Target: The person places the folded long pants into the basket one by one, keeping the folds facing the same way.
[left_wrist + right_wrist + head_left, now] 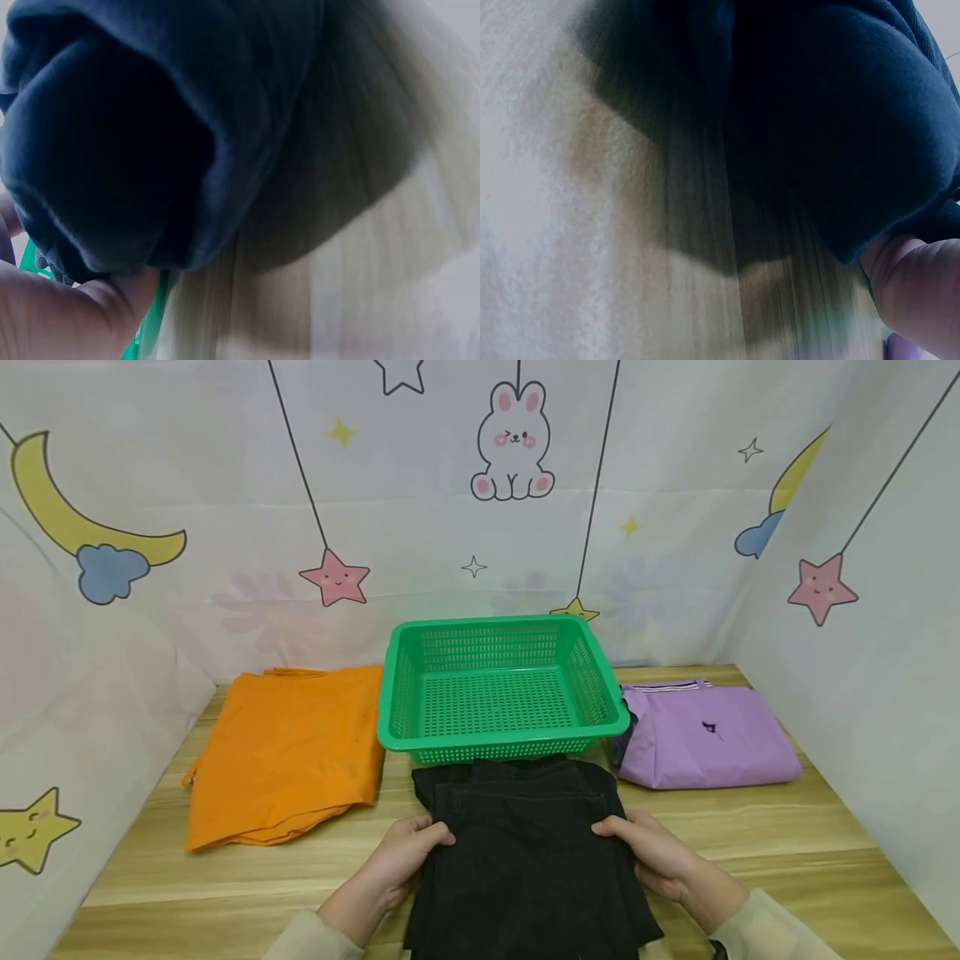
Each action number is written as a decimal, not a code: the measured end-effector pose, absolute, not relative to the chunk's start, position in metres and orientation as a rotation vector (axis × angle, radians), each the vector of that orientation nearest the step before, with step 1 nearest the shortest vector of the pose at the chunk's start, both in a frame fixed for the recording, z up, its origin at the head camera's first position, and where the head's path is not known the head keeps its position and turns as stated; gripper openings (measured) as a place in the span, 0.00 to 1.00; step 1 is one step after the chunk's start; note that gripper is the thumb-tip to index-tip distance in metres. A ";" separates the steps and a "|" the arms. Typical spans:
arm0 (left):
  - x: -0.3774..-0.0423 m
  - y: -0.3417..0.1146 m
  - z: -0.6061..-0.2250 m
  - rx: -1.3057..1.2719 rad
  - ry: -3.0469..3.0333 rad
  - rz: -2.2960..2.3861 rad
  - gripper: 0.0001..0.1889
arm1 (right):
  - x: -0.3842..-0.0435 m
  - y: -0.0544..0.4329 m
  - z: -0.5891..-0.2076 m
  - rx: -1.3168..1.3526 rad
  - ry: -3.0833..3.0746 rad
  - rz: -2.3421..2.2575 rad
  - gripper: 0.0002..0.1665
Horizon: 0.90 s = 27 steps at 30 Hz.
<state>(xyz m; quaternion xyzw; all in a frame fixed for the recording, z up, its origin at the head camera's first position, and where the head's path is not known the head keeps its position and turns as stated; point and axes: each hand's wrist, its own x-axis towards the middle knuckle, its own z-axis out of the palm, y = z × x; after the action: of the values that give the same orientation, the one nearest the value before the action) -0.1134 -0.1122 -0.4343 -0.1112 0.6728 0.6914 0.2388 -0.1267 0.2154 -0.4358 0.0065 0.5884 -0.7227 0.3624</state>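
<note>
A folded black garment (528, 872) is in the middle of the head view, just in front of the green basket (502, 749). My left hand (401, 860) grips its left side, the thumb on top and the fingers tucked underneath. At the right side, my right hand (660, 856) holds it the same way. Both wrist views show the dark cloth (150, 135) bulging above the wooden table, with a shadow beneath it. Cloth hides most of the fingers. Whether the garment is trousers or a top I cannot tell.
Left of the basket lies a folded orange garment (288, 752). A folded purple garment (712, 739) with a small dark emblem lies to the right, some dark cloth (622, 739) at its left edge. Printed white curtains (420, 518) enclose the wooden table (810, 860) behind and at both sides.
</note>
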 end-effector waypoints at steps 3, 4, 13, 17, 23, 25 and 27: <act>-0.113 -0.113 -0.435 -0.300 1.832 1.896 0.14 | -0.126 0.215 -0.436 0.026 1.516 -1.864 0.35; -0.113 -0.113 -0.435 -0.300 1.830 1.897 0.14 | -0.126 0.216 -0.436 0.027 1.515 -1.865 0.35; -0.113 -0.113 -0.435 -0.292 1.815 1.909 0.12 | -0.126 0.216 -0.436 0.030 1.508 -1.885 0.35; -0.113 -0.113 -0.434 -0.281 1.810 1.911 0.13 | -0.125 0.216 -0.434 0.031 1.500 -1.887 0.33; -0.110 -0.113 -0.431 -0.265 1.807 1.917 0.14 | -0.124 0.217 -0.432 0.020 1.492 -1.886 0.33; -0.110 -0.114 -0.430 -0.258 1.803 1.922 0.15 | -0.123 0.217 -0.431 0.016 1.491 -1.885 0.34; -0.109 -0.114 -0.428 -0.249 1.795 1.927 0.15 | -0.123 0.217 -0.430 0.010 1.490 -1.885 0.33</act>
<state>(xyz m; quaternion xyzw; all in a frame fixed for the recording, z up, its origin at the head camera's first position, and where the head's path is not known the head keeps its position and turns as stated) -0.1093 -0.1137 -0.4284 -0.0913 0.6578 0.7061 0.2457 -0.1230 0.2172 -0.4305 0.0039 0.5782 -0.7316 0.3612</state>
